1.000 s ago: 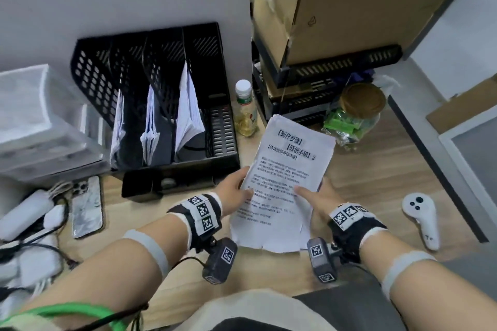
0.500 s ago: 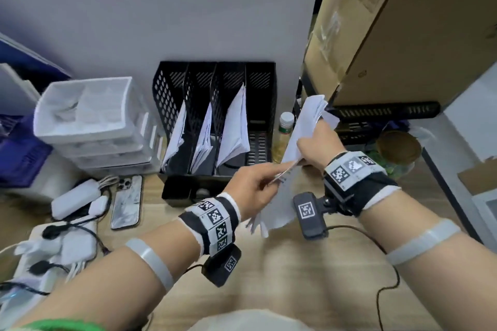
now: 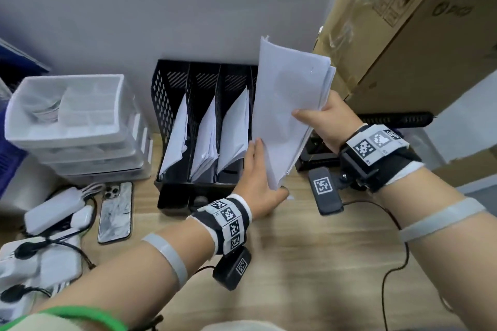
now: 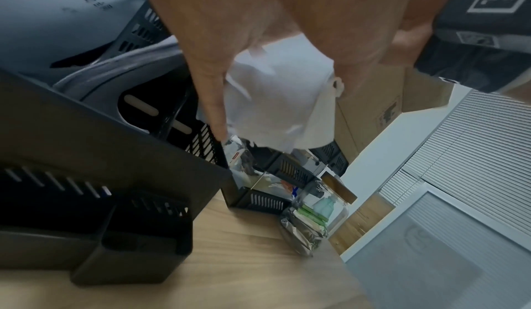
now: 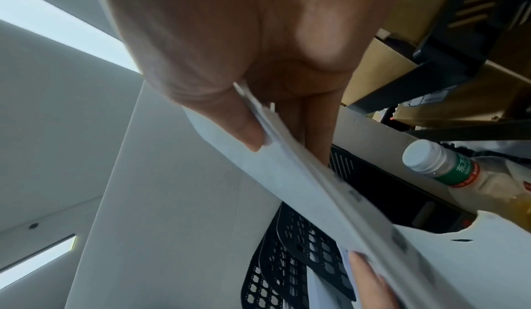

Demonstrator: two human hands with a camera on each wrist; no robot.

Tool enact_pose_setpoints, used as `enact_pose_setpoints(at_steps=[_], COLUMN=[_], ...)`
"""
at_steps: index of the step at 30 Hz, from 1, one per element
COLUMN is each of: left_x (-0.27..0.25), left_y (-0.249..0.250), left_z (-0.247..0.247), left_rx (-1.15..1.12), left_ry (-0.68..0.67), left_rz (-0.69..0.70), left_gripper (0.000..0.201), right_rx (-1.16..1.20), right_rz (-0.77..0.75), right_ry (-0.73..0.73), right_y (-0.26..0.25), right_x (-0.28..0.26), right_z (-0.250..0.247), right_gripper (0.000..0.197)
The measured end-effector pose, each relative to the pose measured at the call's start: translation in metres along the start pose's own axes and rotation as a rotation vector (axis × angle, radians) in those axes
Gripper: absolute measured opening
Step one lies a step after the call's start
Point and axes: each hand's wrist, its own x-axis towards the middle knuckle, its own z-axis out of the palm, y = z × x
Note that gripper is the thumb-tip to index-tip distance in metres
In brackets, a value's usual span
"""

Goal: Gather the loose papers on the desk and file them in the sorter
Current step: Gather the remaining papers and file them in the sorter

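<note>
A stack of white papers [image 3: 285,105] stands nearly upright over the rightmost slot of the black mesh sorter [image 3: 172,94]. My right hand [image 3: 309,115] pinches the stack's upper right edge, thumb on the near face, which the right wrist view shows edge-on as papers [image 5: 330,196]. My left hand [image 3: 261,174] holds the lower end, fingers along the left side and thumb under the bottom corner. The sorter's three left slots each hold leaning sheets. In the left wrist view the papers [image 4: 276,100] hang just right of the sorter [image 4: 115,150] wall.
A large cardboard box [image 3: 416,48] on black trays [image 3: 398,117] crowds the sorter's right side. A bottle [image 5: 431,162] and a glass jar [image 4: 324,202] stand there. White drawers [image 3: 67,121], a phone [image 3: 115,212] and chargers [image 3: 51,212] lie left.
The papers lay flat on the desk under both hands a second ago. Both hands have lifted them, turned them upright and carried them to the sorter's right slot.
</note>
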Motion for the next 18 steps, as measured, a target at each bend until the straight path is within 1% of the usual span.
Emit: enact_pose_setpoints(at_steps=[2, 6, 7, 10, 13, 14, 16, 17, 18], left_x=[0.003, 0.021, 0.027, 0.046, 0.067, 0.074, 0.083, 0.085, 0.086], left_y=[-0.004, -0.011, -0.012, -0.012, -0.013, -0.014, -0.014, -0.014, -0.014], left_z=[-0.003, -0.007, -0.008, -0.007, -0.006, -0.006, -0.006, -0.006, -0.005], left_rx=[-0.001, 0.047, 0.064, 0.096, 0.121, 0.127, 0.219, 0.273, 0.298], left_ry=[0.032, -0.012, -0.024, -0.064, -0.005, 0.027, 0.048, 0.039, 0.03], left_rz=[0.001, -0.04, -0.053, -0.123, -0.216, -0.26, -0.336, -0.364, -0.378], left_gripper=[0.113, 0.112, 0.112, 0.107, 0.099, 0.092, 0.064, 0.05, 0.04], right_rx=[0.055, 0.079, 0.072, -0.006, -0.037, -0.027, -0.028, -0.068, -0.142], right_rz=[0.017, 0.077, 0.094, 0.153, 0.166, 0.157, 0.164, 0.183, 0.209], right_ry=[0.031, 0.112, 0.129, 0.202, 0.268, 0.277, 0.258, 0.223, 0.169], right_y=[0.004, 0.016, 0.019, 0.025, 0.026, 0.027, 0.031, 0.035, 0.04], right_x=[0.007, 0.022, 0.025, 0.038, 0.046, 0.047, 0.046, 0.044, 0.042], right_z=[0.003, 0.007, 0.008, 0.015, 0.026, 0.029, 0.036, 0.039, 0.041], right_gripper=[0.037, 0.049, 0.049, 0.037, 0.034, 0.033, 0.033, 0.032, 0.031])
